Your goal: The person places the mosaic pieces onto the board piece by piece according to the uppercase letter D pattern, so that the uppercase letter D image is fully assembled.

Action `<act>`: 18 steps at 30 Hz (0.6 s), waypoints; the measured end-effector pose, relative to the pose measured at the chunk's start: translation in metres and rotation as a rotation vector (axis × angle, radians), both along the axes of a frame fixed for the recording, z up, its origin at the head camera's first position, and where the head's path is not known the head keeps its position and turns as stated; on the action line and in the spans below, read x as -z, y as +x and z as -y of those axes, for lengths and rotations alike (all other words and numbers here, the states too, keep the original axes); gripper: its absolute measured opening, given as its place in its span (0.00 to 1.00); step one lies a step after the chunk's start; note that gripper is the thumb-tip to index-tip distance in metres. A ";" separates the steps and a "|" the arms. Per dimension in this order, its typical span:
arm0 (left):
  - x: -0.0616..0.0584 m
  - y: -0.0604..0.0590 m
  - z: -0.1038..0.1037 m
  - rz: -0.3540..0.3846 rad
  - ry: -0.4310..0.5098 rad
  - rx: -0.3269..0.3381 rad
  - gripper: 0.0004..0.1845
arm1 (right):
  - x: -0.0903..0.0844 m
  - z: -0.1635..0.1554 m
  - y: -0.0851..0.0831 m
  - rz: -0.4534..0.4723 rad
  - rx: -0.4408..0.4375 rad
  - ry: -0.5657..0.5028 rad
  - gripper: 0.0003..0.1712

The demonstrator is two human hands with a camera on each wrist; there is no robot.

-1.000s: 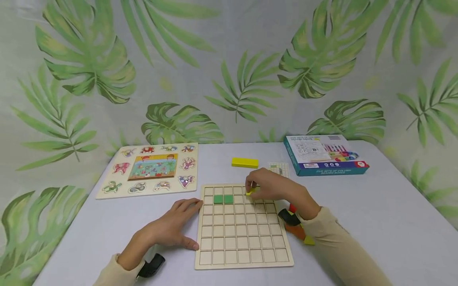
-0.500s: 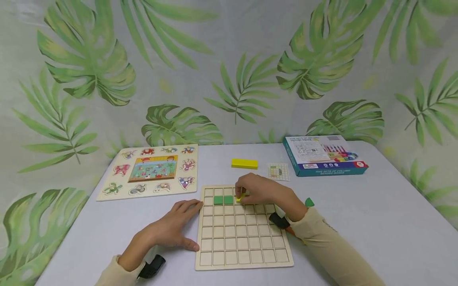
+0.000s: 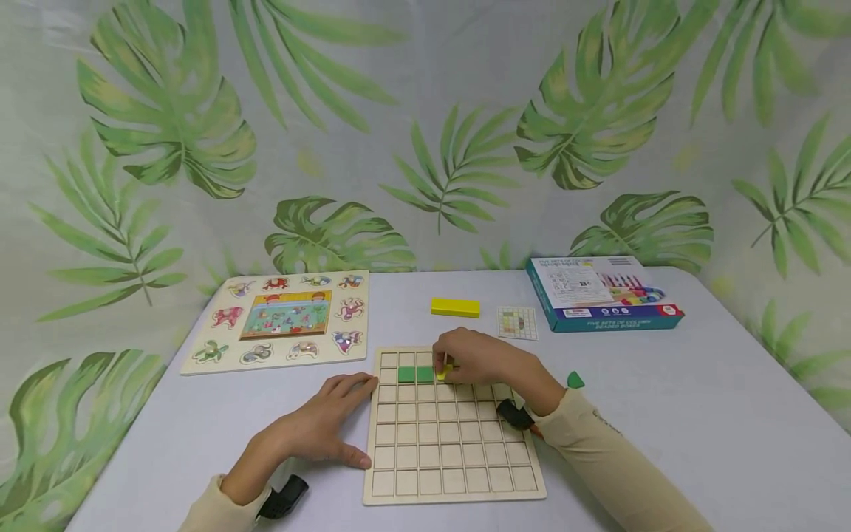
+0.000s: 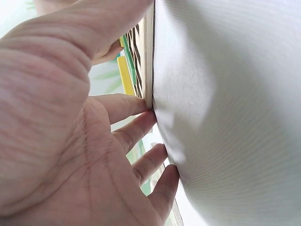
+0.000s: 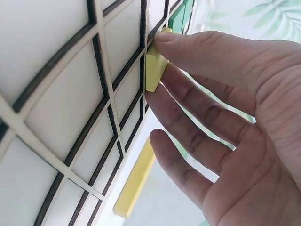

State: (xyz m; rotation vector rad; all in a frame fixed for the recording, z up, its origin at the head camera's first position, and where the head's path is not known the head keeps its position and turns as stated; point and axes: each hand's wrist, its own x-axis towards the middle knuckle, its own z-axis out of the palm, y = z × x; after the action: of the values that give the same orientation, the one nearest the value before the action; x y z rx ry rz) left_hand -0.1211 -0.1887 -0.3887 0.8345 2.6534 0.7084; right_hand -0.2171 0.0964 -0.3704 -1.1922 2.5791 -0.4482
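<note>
Your right hand (image 3: 480,362) pinches one small yellow square tile (image 5: 154,71) between thumb and forefinger, against the square wooden grid board (image 3: 452,458), just beside two green tiles (image 3: 415,374). Your left hand (image 3: 318,427) rests spread, fingertips touching the board's edge.

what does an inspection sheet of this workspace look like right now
surface: pale table, no spills seen
job's things: wooden grid board with two green tiles in its second row; small yellow tile beside them
clutter: yellow bar, pattern card, teal box, animal puzzle board
grippers: right hand pinches the yellow tile at the board; left hand rests flat at the board's left edge
cables: nothing seen
surroundings: leaf-print backdrop
</note>
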 end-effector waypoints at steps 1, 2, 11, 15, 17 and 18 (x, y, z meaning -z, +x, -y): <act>0.000 0.000 0.000 0.003 0.002 0.000 0.61 | 0.000 0.000 0.001 0.000 0.000 0.003 0.05; 0.001 0.000 0.000 0.006 0.003 0.000 0.61 | 0.000 0.001 0.002 -0.002 -0.001 0.006 0.05; 0.003 -0.001 0.001 0.012 -0.011 -0.012 0.61 | -0.003 -0.002 0.004 0.024 0.019 0.004 0.06; 0.002 -0.001 0.001 0.007 -0.017 -0.010 0.61 | -0.001 -0.007 0.001 0.027 0.020 -0.017 0.06; 0.002 -0.001 0.000 0.003 -0.015 -0.006 0.61 | 0.000 -0.009 0.000 0.022 0.014 -0.021 0.06; 0.002 -0.001 0.000 0.000 -0.011 -0.004 0.61 | 0.000 -0.010 0.000 0.019 0.010 -0.021 0.05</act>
State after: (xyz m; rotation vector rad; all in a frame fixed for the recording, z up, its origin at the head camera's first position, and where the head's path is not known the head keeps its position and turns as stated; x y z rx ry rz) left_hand -0.1223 -0.1889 -0.3907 0.8270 2.6571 0.6941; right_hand -0.2175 0.1061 -0.3707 -1.1774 2.5714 -0.4870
